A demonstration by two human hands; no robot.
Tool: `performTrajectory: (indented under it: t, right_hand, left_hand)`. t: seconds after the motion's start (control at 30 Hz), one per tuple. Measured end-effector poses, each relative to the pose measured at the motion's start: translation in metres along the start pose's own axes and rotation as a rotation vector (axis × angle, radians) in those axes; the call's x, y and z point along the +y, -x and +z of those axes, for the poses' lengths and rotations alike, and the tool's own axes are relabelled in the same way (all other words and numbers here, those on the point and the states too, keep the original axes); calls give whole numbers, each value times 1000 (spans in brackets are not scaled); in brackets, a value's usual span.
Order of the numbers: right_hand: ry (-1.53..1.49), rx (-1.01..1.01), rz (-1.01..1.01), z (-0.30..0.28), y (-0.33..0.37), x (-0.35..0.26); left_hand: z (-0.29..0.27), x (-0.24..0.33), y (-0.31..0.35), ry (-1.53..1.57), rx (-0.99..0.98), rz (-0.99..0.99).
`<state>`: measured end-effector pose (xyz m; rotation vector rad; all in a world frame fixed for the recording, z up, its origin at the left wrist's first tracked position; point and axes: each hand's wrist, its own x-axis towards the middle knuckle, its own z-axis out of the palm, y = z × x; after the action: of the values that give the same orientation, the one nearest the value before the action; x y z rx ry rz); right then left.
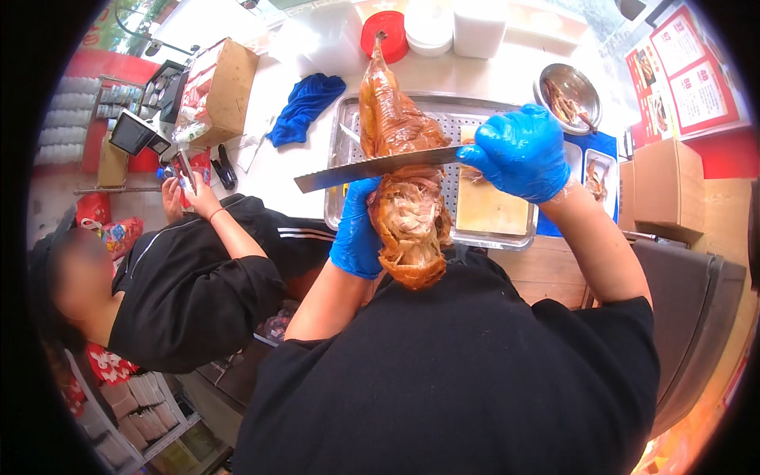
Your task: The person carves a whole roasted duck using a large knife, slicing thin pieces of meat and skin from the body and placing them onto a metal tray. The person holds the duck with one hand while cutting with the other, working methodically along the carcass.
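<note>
A large browned roasted leg of meat [396, 119] stretches from the back of the metal tray toward me, its bone end at the far side. The near end is cut open, with pale torn meat showing. My left hand [356, 237], in a blue glove, is closed round the left side of this near end. In my blue-gloved right hand [522, 154] is a long knife [356, 172], its handle hidden in my fist. The blade lies crosswise over the middle of the meat, pointing left, its edge looking serrated.
Beneath the meat is a perforated metal tray [507, 241] with a yellowish board [495, 207]. A metal bowl [590, 71] of scraps and a small white tray [609, 170] stand right. A blue cloth [309, 107] lies left. A person [190, 277] holding a phone stands close left.
</note>
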<state>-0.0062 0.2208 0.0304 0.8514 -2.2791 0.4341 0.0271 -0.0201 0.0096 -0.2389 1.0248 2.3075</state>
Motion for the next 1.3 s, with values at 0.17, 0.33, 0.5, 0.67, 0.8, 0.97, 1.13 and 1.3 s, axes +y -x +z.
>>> performTrajectory:
  t: [0.17,0.33,0.5,0.67,0.8,0.97,1.13,1.3]
  right_hand:
    - [16,-56,17,11,-7,-11]
    - [-116,-49,102,27,11,-5]
    - [-196,-94,166,43,12,-10]
    - [-293,-193,364,55,21,-12]
    - [-412,-406,583,51,29,-10]
    - [-436,-568,785,37,54,11]
    - [-123,-677,561,75,139,32]
    - [-9,-743,498,88,148,25]
  left_hand:
    - [-9,-12,-7,384,-255,-115]
    - [-18,-17,-15,300,-244,-51]
    - [1,-15,-13,158,-17,-148]
    - [6,-12,-18,95,62,-177]
    - [-19,-25,-42,31,189,-90]
    - [-63,-15,-46,30,284,48]
    - [-99,-10,-39,23,379,106]
    - [-90,-10,-29,40,371,89]
